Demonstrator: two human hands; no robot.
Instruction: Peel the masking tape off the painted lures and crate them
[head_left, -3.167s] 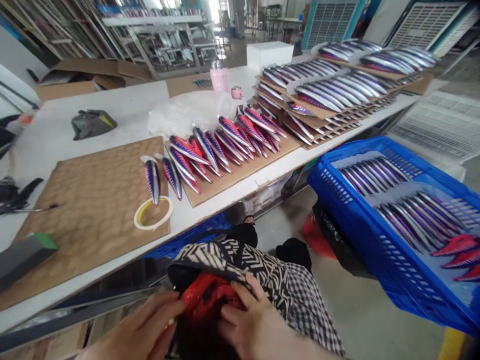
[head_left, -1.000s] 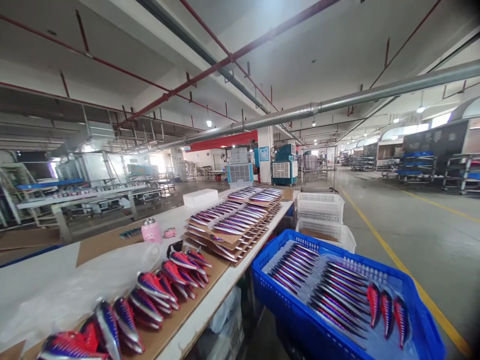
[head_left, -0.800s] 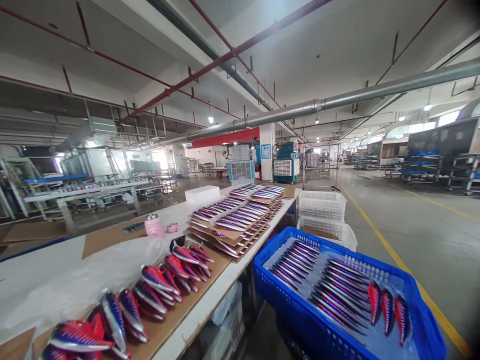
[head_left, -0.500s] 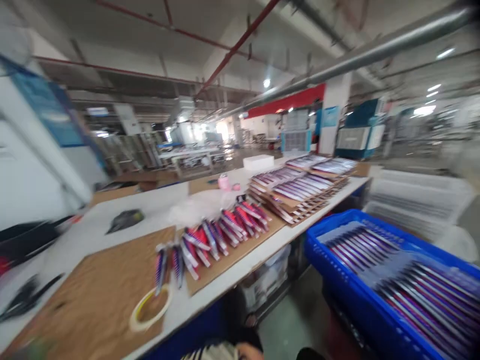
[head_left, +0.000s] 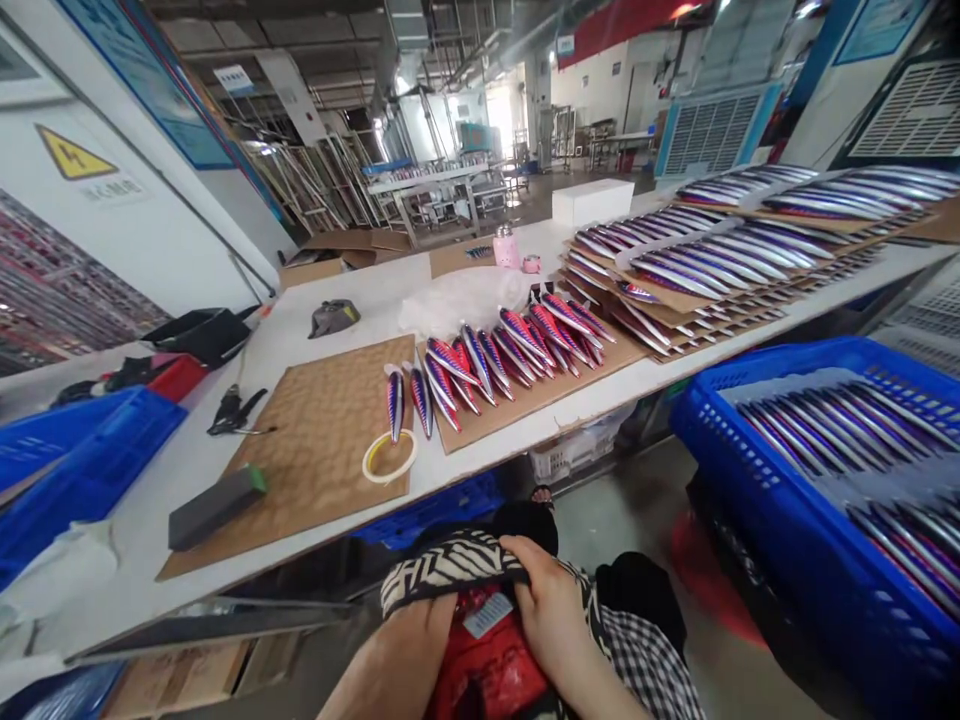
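In my lap lies a zebra-striped cloth item (head_left: pixel 450 565) with a red inside (head_left: pixel 487 660), where a white label shows. My right hand (head_left: pixel 551 600) grips its striped edge, fingers folded over the cloth. My left hand (head_left: pixel 431 620) reaches under the striped edge, so its fingers are hidden. On the white table (head_left: pixel 360 285) in front, a pile of red, blue and silver fishing lures (head_left: pixel 517 345) rests on cardboard. Two more lures (head_left: pixel 409 400) lie to its left, one touching a roll of tape (head_left: pixel 390 457).
To the right stands a blue crate (head_left: pixel 750 500) filled with rows of lures. Stacked cardboard sheets (head_left: pixel 690 315) with lures cover the table's right end. A dark grey block (head_left: pixel 214 508), pliers-like tool (head_left: pixel 236 410), pink bottle (head_left: pixel 505 247) and white box (head_left: pixel 592 203) also stand or lie there.
My view has tilted down and turned left. Both my forearms and the open red inside of the striped cloth now show; before, only a bit of it and one hand appeared at the bottom edge.
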